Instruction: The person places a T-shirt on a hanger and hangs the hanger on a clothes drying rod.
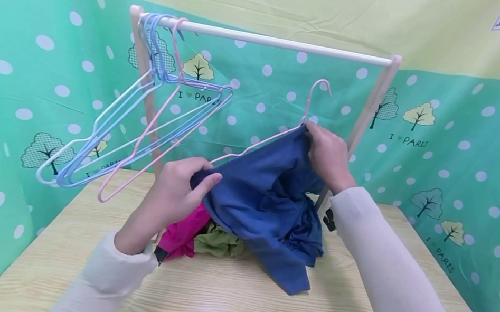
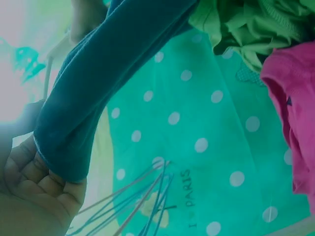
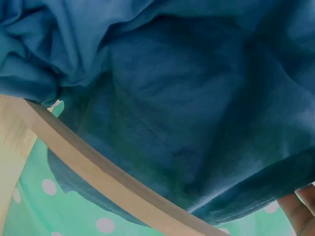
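Left hand [image 1: 175,188]: pinches the edge of a navy garment [image 1: 250,188], seemingly for tautness
Right hand [image 1: 329,154]: pinches it beside a pink hanger's [image 1: 307,103] neck, perhaps steadying both

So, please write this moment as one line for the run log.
left hand: pinches blue garment | right hand: grips it near pink hanger | hanger: off white rail

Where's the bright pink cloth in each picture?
Head: the bright pink cloth is below and left of centre, beside the green cloth.
Left wrist: at the right edge, below the green cloth.
Right wrist: not in it.
Shared landmark: the blue cloth, which shows in all three views.
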Tool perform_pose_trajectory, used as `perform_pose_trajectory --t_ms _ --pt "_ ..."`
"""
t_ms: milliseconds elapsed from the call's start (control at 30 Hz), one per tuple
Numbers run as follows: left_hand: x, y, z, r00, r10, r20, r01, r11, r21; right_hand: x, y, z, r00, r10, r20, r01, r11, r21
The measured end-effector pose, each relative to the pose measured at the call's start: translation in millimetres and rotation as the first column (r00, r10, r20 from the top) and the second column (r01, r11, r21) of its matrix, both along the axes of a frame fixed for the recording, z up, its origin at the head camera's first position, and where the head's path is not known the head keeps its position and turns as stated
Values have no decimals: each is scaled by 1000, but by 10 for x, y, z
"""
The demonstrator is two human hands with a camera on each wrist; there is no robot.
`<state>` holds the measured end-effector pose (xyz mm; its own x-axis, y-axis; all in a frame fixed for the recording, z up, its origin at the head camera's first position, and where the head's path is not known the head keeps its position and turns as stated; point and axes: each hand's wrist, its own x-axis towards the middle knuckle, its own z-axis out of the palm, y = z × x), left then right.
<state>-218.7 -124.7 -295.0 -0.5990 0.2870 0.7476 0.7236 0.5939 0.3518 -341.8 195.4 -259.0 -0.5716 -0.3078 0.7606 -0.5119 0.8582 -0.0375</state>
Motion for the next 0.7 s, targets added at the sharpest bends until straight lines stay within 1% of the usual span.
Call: perform_pose_trajectory --t_ms 67,233,300,367,433,567,633,700 --pt "15 -23 18 1000 -4 -13 4 1000 13 -4 8 -10 1000 6 -1 -6 1000 8" --pt "51 -59 57 999 -48 -12 48 998 50 -7 20 -26 999 30 29 -30 999 22" --pt "55 -76 68 997 -72 -4 72 996 53 -13 29 -27 998 51 36 -52 998 32" --pt "50 -94 71 995 -96 11 95 994 51 -20 39 -31 995 89 36 -90 995 42" --pt "39 -107 71 992 -117 39 116 992 40 -20 49 -38 990 137 28 -138 989 52" --pt "22 -116 62 980 -154 127 153 988 15 5 47 -49 975 222 18 -223 973 61" --pt "14 -112 52 971 -165 172 166 986 10 36 29 -55 972 236 16 -236 970 62" --pt "8 -102 39 961 -179 211 179 984 23 61 3 -68 971 238 18 -239 970 54"
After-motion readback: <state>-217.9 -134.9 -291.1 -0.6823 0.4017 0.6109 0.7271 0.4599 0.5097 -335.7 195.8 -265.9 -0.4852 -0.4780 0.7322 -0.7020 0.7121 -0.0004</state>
